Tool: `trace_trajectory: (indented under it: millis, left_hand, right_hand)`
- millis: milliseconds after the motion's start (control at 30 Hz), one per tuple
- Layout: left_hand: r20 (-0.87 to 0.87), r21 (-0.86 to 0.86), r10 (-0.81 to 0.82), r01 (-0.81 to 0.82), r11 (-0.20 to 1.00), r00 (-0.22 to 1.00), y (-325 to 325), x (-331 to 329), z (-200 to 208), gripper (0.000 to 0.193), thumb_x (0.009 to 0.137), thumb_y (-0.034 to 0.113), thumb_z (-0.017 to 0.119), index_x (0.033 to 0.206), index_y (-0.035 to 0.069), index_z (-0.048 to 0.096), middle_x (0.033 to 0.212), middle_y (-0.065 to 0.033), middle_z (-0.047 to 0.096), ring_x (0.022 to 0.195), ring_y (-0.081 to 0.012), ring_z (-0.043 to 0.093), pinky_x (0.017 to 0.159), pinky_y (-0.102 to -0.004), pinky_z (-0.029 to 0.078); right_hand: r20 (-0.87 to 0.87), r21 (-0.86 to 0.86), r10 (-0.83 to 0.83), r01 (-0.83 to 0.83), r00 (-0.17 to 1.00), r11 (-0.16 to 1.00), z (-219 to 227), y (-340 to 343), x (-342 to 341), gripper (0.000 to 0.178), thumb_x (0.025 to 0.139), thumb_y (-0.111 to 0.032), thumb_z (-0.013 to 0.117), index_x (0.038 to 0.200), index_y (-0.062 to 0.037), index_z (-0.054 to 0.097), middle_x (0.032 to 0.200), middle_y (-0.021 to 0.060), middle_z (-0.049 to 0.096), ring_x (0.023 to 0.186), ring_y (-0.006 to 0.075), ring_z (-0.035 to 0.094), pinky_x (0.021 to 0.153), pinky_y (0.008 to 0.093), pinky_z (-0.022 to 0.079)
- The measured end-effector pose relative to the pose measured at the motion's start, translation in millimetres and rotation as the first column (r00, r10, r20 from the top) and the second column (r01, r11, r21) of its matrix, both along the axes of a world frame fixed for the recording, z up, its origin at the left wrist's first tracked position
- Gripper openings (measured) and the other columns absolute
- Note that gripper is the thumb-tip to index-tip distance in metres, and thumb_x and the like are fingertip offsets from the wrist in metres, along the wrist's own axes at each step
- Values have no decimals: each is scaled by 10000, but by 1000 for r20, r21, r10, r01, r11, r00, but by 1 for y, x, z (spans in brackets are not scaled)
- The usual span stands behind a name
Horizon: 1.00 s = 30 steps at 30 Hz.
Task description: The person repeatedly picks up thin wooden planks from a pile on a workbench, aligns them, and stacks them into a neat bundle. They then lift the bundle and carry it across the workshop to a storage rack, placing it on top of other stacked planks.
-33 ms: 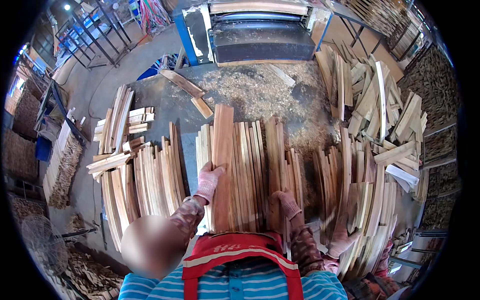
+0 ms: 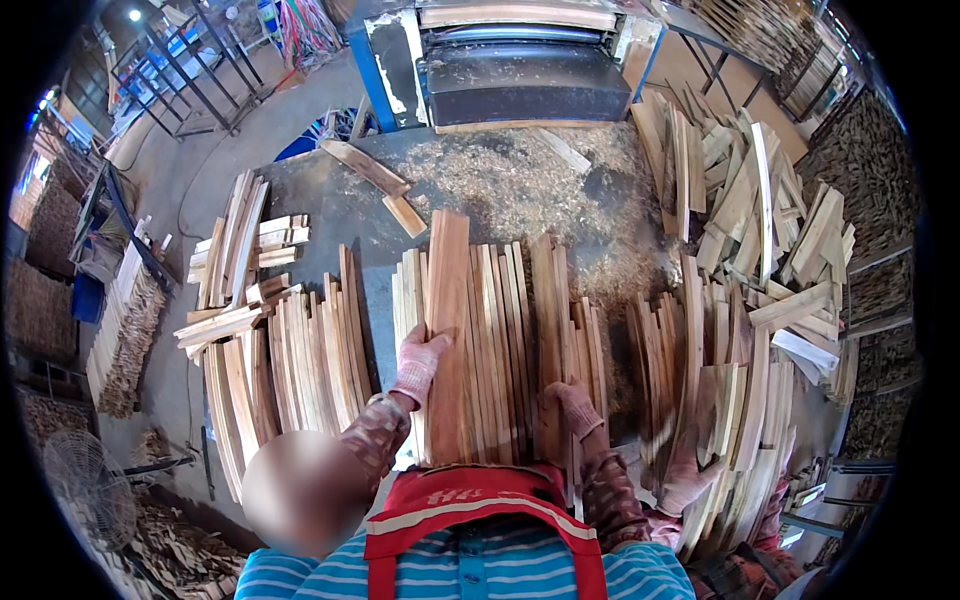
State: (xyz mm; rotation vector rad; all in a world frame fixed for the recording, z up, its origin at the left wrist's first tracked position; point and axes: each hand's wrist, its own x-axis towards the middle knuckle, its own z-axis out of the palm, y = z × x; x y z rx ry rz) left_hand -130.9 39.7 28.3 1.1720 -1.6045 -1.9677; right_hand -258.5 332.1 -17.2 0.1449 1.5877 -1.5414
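My left hand (image 2: 420,362), in a pale pinkish work glove, grips the edge of a wide reddish-brown wooden board (image 2: 450,320). That board lies over a row of narrow wooden strips (image 2: 490,350), its far end sticking out beyond theirs. My right hand (image 2: 573,405), gloved too, is closed on a darker wooden plank (image 2: 546,330) at the right side of the row; its fingertips are partly hidden. Shorter strips (image 2: 588,345) stand just right of that plank.
A co-worker's gloved hand (image 2: 688,482) rests by wood stacks (image 2: 715,400) at right. More strips (image 2: 315,345) lie left. Beyond the table, strewn with shavings (image 2: 530,190), stands a blue-framed machine (image 2: 520,85). Offcuts (image 2: 740,190) pile up at far right; a fan (image 2: 88,485) stands lower left.
The wide board and my left hand have shifted very slightly to the right. My right hand stays on its plank.
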Motion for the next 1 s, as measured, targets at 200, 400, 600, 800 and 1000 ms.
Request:
trace_trajectory:
  millis: [200, 400, 600, 800, 1000]
  left_hand:
    - [53, 150, -76, 67, 986, 996, -3, 2, 9, 507, 883, 217, 751, 1241, -87, 560, 1051, -84, 636, 915, -149, 589, 780, -280, 510]
    - [40, 226, -18, 9, 974, 999, 8, -6, 3, 745, 877, 220, 763, 1426, -141, 411, 1242, -148, 615, 1070, -195, 607, 901, -299, 515]
    - [-56, 279, -66, 79, 957, 996, 53, -52, -2, 604, 868, 118, 731, 1365, -122, 484, 1145, -120, 655, 1020, -204, 648, 874, -282, 529]
    - [287, -101, -185, 221, 970, 940, 102, -95, -29, 747, 828, 262, 760, 1399, -119, 465, 1312, -195, 612, 1179, -268, 601, 987, -345, 483]
    - [456, -102, -252, 331, 938, 854, 122, -108, -1, 680, 857, 252, 696, 1429, -38, 469, 1373, -245, 577, 1276, -383, 551, 1069, -385, 441]
  right_hand:
    - [-28, 39, -19, 20, 999, 999, -4, -1, 0, 116, 851, -48, 604, 916, 35, 652, 742, 90, 679, 677, 196, 650, 640, 319, 534]
    - [49, 24, -46, 45, 998, 999, 15, 1, -1, 91, 841, -50, 616, 901, 10, 650, 780, 65, 680, 721, 169, 642, 650, 319, 530]
    - [32, 38, 11, -12, 999, 999, 25, 3, -20, 210, 817, -79, 624, 1004, 15, 613, 780, 88, 662, 691, 206, 642, 618, 313, 526]
    - [37, 16, 79, -80, 996, 997, 34, 12, -50, 329, 802, -78, 625, 1101, 58, 602, 805, 136, 660, 691, 233, 647, 597, 319, 518]
    - [-54, 54, -12, 15, 998, 998, 24, -7, -40, 450, 776, -91, 654, 1190, 73, 594, 865, 139, 679, 710, 242, 654, 620, 347, 535]
